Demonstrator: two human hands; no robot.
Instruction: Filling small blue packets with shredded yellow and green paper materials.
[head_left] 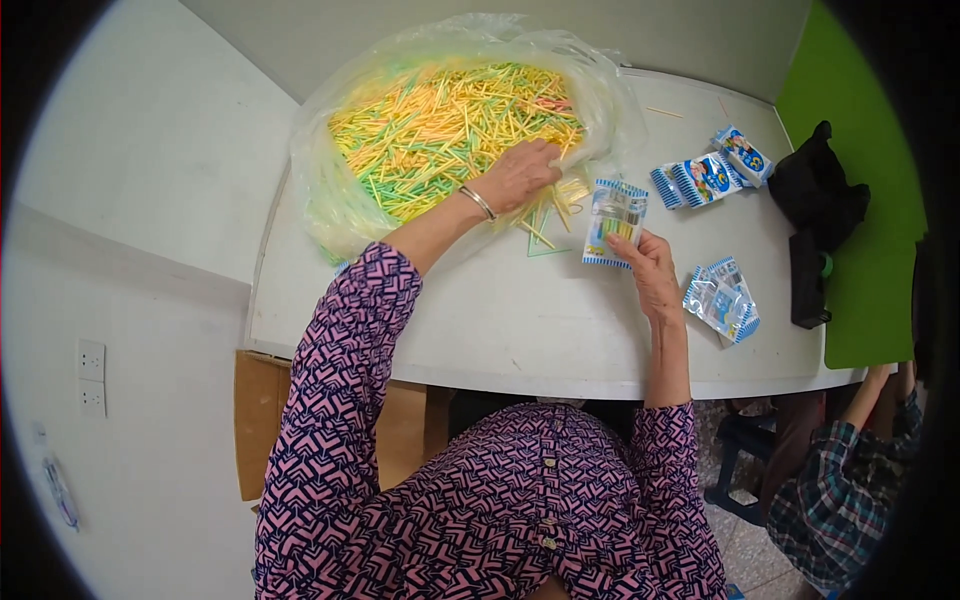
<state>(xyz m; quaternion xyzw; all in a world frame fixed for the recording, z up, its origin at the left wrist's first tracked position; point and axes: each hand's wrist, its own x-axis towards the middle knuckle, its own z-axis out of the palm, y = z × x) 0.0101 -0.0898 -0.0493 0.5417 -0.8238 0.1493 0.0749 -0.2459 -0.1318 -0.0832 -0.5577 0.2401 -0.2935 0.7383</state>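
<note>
A big clear plastic bag (320, 215) lies opened out on the table, heaped with thin yellow, orange and green sticks (440, 120). Over the heap's right edge is my left hand (520, 178), its fingers curled down; whatever they grip is hidden. Several loose sticks (543, 222) lie on the table just below that hand. My right hand (652, 270) pinches a small clear packet (616, 210) with blue-striped ends between thumb and fingers. Through its film, a few yellow-green sticks show inside. The packet is held just right of the loose sticks.
More blue-and-white packets (705, 180) lie at the back right, and flat clear ones (722, 300) rest nearer. A black bag-like object (818, 185) stands by the green panel (870, 270). A person in a plaid sleeve (845, 500) is at the lower right.
</note>
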